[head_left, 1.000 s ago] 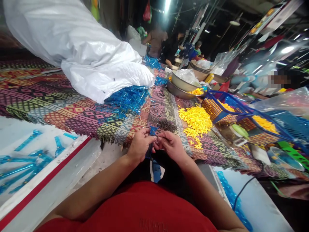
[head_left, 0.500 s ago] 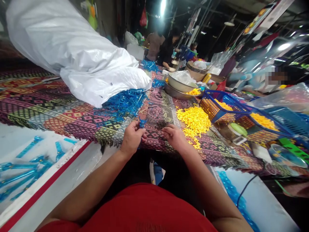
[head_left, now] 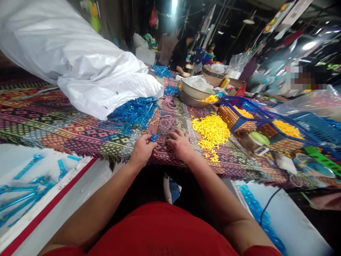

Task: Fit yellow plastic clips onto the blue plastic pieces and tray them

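Note:
My left hand (head_left: 141, 151) is closed, pinching a small translucent blue plastic piece (head_left: 153, 137) between thumb and fingers. Just to its right, my right hand (head_left: 179, 144) is palm down on the patterned cloth with its fingers bent and apart. It covers the spot where a little heap of tiny dark parts lay; whether a fingertip touches one is hidden. Ahead of my left hand, a large heap of similar blue pieces (head_left: 133, 113) spills from the mouth of a white sack (head_left: 87, 67). A pile of small yellow plastic pieces (head_left: 211, 129) lies right of my right hand.
Blue baskets (head_left: 236, 119) with yellow pieces stand at right, near stacked metal bowls (head_left: 195, 97) and a small round green-topped object (head_left: 259, 138). White boxes holding blue parts flank me, left (head_left: 87, 185) and right (head_left: 301, 217). Other people (head_left: 183, 53) are at the back.
My right hand has moved slightly left and forward, over the dark parts, and its fingers have spread. My left hand still holds the blue piece. The view has shifted slightly.

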`<state>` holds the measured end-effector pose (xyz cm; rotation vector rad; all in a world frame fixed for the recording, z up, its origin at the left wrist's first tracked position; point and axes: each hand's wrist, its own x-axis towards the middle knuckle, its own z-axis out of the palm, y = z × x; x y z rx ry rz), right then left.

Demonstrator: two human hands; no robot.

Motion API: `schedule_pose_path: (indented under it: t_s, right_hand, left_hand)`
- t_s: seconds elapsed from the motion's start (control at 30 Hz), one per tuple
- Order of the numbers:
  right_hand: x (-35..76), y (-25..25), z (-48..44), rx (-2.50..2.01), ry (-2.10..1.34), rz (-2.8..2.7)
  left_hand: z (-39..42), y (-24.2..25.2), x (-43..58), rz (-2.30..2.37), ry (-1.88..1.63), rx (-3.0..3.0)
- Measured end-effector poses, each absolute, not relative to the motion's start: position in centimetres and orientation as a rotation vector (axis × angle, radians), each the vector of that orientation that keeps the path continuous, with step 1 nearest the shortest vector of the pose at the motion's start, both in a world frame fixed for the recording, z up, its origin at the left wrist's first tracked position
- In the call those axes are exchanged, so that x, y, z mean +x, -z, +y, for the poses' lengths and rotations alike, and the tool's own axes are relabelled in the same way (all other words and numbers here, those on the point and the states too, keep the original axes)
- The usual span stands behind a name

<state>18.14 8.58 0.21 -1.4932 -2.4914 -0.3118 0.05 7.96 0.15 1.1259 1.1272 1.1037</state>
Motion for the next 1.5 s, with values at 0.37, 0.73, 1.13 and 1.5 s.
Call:
schedule_pose_path:
  t_s: [0.37, 0.73, 1.13, 1.5]
  right_hand:
    - [30.5, -1.8, 2.2, -2.018, 0.270, -2.071]
    - [28.8, -1.4, 1.6, -1.961, 0.296, -2.457]
    - [28.6, 0.0, 1.4, -2.124, 0.463, -2.240]
    - [28.9, 0.7, 0.9, -1.831, 0.112, -1.961]
  left_hand:
    - [8.0, 0.1, 0.1, 1.144, -1.103, 1.172]
    - [7.7, 0.1, 0.1, 1.129, -1.105, 1.237]
    - [6.1, -1.2, -0.5, 0.998, -1.170, 1.104]
    - [2.0, -2.4, 0.0, 0.757, -1.042, 0.875]
